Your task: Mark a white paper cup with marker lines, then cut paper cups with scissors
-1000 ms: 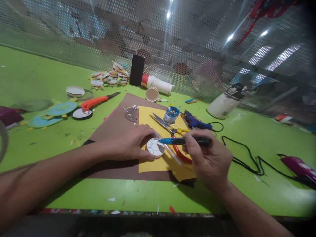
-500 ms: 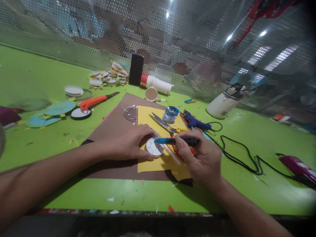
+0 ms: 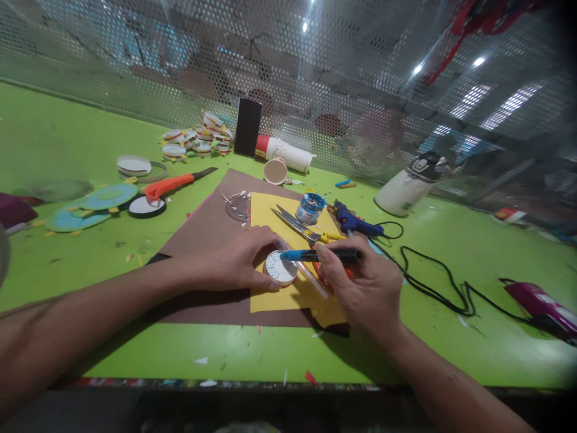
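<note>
My left hand (image 3: 246,260) grips the rim of a small round white disc (image 3: 280,273) that has black lines and dots drawn on its face. In my right hand (image 3: 367,282) is a black marker (image 3: 331,255) with paint-blue on its front end, its tip at the disc's upper face. Beneath lies yellow paper (image 3: 265,300) on brown sheets (image 3: 202,222). Scissors (image 3: 295,225) with yellow and red handles lie partly hidden behind my right hand. A clear stick (image 3: 313,281) rests beside the disc.
Behind the scissors stands a blue-stained jar (image 3: 310,208). A blue glue gun (image 3: 358,224) with a black cord lies to the right. Farther back are paper cups (image 3: 286,154), a dark upright box (image 3: 247,127) and a white bottle (image 3: 408,186). An orange-handled knife (image 3: 174,183) lies left.
Both hands hold nearly the same pose, with the marker still at the disc. The whole view has shifted very slightly.
</note>
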The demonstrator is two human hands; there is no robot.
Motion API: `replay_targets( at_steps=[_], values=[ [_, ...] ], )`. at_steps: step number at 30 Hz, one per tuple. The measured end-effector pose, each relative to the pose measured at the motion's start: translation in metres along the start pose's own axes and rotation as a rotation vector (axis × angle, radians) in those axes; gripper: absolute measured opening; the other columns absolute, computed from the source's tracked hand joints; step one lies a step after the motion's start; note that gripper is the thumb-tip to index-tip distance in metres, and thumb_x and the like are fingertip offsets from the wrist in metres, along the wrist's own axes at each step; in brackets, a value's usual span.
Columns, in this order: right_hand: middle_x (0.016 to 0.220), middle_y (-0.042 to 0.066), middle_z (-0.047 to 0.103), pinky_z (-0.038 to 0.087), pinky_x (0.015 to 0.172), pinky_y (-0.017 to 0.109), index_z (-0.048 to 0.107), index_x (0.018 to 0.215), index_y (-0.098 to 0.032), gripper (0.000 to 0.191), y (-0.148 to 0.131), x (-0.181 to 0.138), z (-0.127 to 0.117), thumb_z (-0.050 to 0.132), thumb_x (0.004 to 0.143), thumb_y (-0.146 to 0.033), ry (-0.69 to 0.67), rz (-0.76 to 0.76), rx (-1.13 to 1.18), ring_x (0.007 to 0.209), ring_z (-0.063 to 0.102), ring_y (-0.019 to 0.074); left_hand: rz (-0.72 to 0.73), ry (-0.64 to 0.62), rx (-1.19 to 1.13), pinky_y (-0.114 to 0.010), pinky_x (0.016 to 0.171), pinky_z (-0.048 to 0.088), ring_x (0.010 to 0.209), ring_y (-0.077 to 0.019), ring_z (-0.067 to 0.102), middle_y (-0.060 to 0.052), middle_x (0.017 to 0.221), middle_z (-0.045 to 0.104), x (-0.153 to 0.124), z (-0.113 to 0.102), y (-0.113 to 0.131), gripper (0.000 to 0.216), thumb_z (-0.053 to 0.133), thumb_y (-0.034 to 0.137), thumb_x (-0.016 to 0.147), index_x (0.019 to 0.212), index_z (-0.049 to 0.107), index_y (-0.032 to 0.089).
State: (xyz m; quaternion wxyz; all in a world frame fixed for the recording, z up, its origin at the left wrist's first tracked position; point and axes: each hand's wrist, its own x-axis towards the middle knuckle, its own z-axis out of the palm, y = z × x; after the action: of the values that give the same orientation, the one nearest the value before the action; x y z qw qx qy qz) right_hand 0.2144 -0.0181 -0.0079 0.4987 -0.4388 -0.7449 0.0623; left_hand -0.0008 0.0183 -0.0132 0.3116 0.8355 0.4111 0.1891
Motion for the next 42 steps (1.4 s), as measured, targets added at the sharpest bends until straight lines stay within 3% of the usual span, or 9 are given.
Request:
replay_targets(
  at_steps=[4,10,16,25,34,42],
  values=[
    [0.062,-0.003,0.066,0.050,0.049,0.024,0.066,0.081,-0.018,0.010,0.0030,-0.0009,-0.0006,0.070,0.087,-0.026,0.031,-0.008,0.059,0.051,0.062,0.0119,-0.005,-0.003,-0.005,-0.035,0.083,0.045,0.099,-0.0250,0.057,-0.006,0.108,0.063,-0.0005,0.0000,-0.0001,0.046,0.071,0.049,0.078,0.113,0.061,0.020],
    [0.066,-0.003,0.067,0.050,0.051,0.025,0.071,0.083,-0.021,0.008,0.0076,-0.0020,-0.0086,0.075,0.085,-0.028,0.192,-0.008,0.090,0.053,0.062,0.0119,-0.018,0.004,0.014,-0.035,0.087,0.045,0.103,-0.0258,0.056,-0.006,0.112,0.062,-0.0007,0.0004,-0.0015,0.050,0.074,0.046,0.075,0.115,0.060,0.021],
    [0.068,-0.004,0.068,0.050,0.053,0.024,0.070,0.084,-0.022,0.006,0.0090,-0.0028,-0.0064,0.075,0.085,-0.025,0.114,-0.033,0.086,0.054,0.063,0.0111,-0.012,-0.005,0.018,-0.035,0.082,0.045,0.097,-0.0245,0.057,-0.005,0.106,0.063,-0.0019,-0.0009,0.0014,0.046,0.070,0.051,0.078,0.112,0.061,0.021],
    [0.066,-0.002,0.069,0.046,0.051,0.021,0.068,0.082,-0.017,0.010,0.0053,0.0016,-0.0037,0.072,0.086,-0.024,0.051,-0.113,-0.012,0.050,0.058,0.0083,-0.013,-0.005,0.001,-0.037,0.088,0.045,0.103,-0.0252,0.056,-0.006,0.111,0.062,-0.0010,0.0003,-0.0008,0.048,0.073,0.046,0.077,0.115,0.060,0.021],
    [0.065,-0.003,0.068,0.044,0.050,0.020,0.068,0.081,-0.018,0.011,0.0057,0.0013,-0.0020,0.072,0.087,-0.027,0.050,-0.113,-0.057,0.049,0.057,0.0079,-0.020,-0.002,-0.014,-0.036,0.088,0.045,0.104,-0.0242,0.056,-0.005,0.112,0.062,-0.0015,0.0003,-0.0008,0.047,0.074,0.044,0.077,0.115,0.060,0.021],
    [0.055,-0.004,0.058,0.040,0.049,0.022,0.065,0.069,-0.017,0.023,0.0025,0.0026,0.0010,0.074,0.085,-0.031,0.075,-0.043,-0.062,0.048,0.050,0.0087,-0.026,0.011,-0.015,-0.036,0.087,0.045,0.104,-0.0244,0.057,-0.006,0.113,0.062,-0.0008,0.0020,-0.0011,0.048,0.074,0.046,0.077,0.115,0.060,0.021]
  ],
)
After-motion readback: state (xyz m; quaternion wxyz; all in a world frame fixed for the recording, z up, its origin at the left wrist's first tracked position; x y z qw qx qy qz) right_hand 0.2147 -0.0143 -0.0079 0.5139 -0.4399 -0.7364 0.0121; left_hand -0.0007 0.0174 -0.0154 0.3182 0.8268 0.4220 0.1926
